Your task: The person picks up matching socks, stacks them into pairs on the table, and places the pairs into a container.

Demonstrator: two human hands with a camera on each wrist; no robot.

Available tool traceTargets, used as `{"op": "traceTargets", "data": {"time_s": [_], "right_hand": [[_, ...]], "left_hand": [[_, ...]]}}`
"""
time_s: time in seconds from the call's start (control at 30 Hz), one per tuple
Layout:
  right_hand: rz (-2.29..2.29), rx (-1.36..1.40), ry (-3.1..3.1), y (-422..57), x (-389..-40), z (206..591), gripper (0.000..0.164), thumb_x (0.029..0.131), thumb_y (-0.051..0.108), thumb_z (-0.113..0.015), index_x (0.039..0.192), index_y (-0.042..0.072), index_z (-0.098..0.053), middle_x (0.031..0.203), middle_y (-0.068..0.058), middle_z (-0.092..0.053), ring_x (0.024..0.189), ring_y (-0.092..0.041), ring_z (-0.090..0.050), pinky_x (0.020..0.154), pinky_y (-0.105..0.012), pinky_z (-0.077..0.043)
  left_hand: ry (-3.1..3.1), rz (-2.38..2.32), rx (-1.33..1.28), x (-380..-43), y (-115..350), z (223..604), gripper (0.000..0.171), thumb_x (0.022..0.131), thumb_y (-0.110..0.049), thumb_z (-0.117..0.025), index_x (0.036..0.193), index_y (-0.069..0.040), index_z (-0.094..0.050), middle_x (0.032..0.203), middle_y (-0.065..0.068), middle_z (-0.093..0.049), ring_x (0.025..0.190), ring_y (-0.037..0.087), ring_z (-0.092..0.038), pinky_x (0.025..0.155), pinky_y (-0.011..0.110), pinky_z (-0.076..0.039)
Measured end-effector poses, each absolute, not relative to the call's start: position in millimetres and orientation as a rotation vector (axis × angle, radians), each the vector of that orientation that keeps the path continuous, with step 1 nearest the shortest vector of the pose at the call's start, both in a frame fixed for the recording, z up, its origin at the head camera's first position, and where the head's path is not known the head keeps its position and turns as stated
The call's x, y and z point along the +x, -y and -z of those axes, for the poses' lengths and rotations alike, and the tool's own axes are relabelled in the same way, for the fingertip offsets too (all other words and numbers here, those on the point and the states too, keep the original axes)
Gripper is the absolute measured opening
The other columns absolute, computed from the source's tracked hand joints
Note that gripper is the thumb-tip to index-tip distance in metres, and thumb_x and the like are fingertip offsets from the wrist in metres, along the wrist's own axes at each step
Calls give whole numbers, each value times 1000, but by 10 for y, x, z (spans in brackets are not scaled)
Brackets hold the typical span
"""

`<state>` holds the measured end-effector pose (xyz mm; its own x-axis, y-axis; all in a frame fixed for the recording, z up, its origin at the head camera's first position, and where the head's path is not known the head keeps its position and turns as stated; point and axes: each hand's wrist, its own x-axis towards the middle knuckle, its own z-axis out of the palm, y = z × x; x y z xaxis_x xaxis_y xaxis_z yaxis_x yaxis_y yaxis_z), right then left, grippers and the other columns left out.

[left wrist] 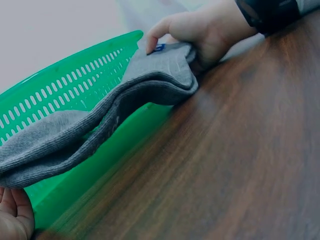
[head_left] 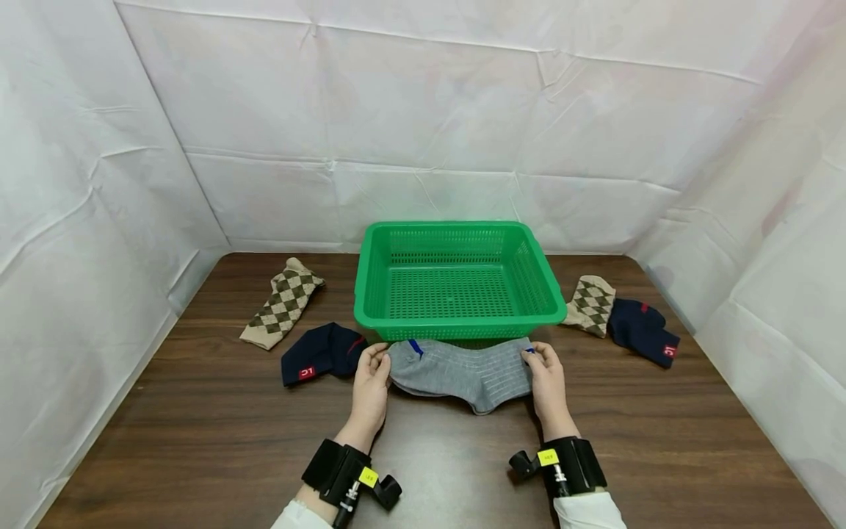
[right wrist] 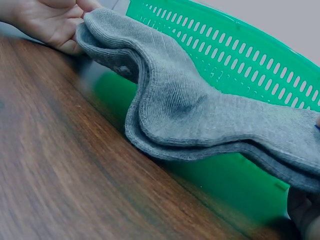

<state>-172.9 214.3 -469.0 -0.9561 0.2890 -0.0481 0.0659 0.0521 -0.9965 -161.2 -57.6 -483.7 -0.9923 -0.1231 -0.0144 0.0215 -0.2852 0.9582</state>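
A pair of grey socks [head_left: 456, 371], one laid over the other, is stretched sideways between my two hands just in front of the green basket. My left hand [head_left: 371, 382] pinches the toe end, near a blue mark. The cuff end is pinched by my right hand [head_left: 547, 382], its thumb on top beside another blue mark. In the left wrist view, the socks [left wrist: 100, 120] are held above the table, with the right hand [left wrist: 200, 32] at the far end. The right wrist view shows the two layers of the socks [right wrist: 170, 95] and the left hand [right wrist: 50, 22] at the toes.
Behind the socks stands a green basket [head_left: 459, 328] with nothing in it. To the left lie a checkered sock [head_left: 284, 303] and a navy sock [head_left: 324, 354]. On the right are another checkered sock [head_left: 593, 303] and navy sock [head_left: 641, 330]. White sheets surround the wooden table [head_left: 198, 441].
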Motion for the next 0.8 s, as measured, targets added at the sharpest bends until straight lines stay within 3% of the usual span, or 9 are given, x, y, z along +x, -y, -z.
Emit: {"op": "traceTargets", "data": {"time_s": [0.8], "right_hand": [[-1989,-351,2237,-2163,-1746,4683,15,96,10,-45,109,2,-46,75,8,-50,65,-7,-46,66,-24,-38]], "left_hand": [[1883,2382,152,-1684,565,4853,24,101,-7,-40,119,8,-43,89,-2,-40,74,6,-38,67,19,-33]]}}
